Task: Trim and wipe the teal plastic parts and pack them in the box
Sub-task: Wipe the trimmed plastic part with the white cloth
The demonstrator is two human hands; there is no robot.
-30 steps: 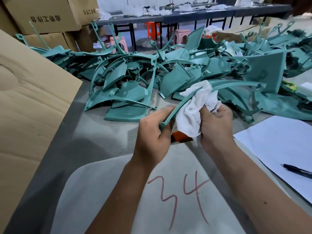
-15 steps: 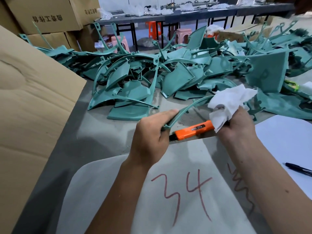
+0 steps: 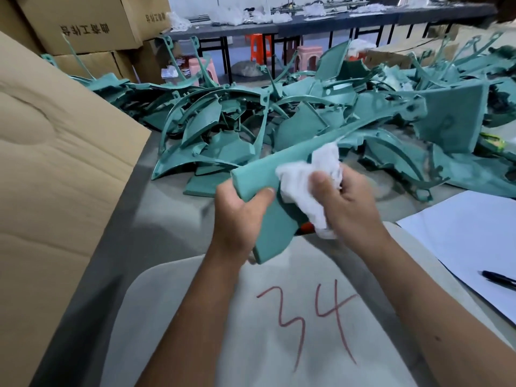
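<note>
My left hand (image 3: 240,216) grips a teal plastic part (image 3: 265,169) by its broad near end; the part's long curved arm runs up and right over the table. My right hand (image 3: 346,202) is closed on a crumpled white cloth (image 3: 310,177) and presses it against the part's flat face. An orange tool (image 3: 307,227) shows as a small patch below the cloth, mostly hidden by it. A big heap of teal parts (image 3: 279,121) covers the table behind my hands. The tan flap of a cardboard box (image 3: 55,177) stands at the left.
A pale grey board marked "34" (image 3: 279,331) lies under my forearms. White paper (image 3: 469,236) with a black pen (image 3: 499,279) lies at right. Stacked cartons (image 3: 83,26) stand at back left, and a long dark bench (image 3: 321,20) with stools beneath it is behind.
The part has been turned so its broad flat face shows. My right hand brought the cloth back from the right onto that face. The orange tool is now almost hidden.
</note>
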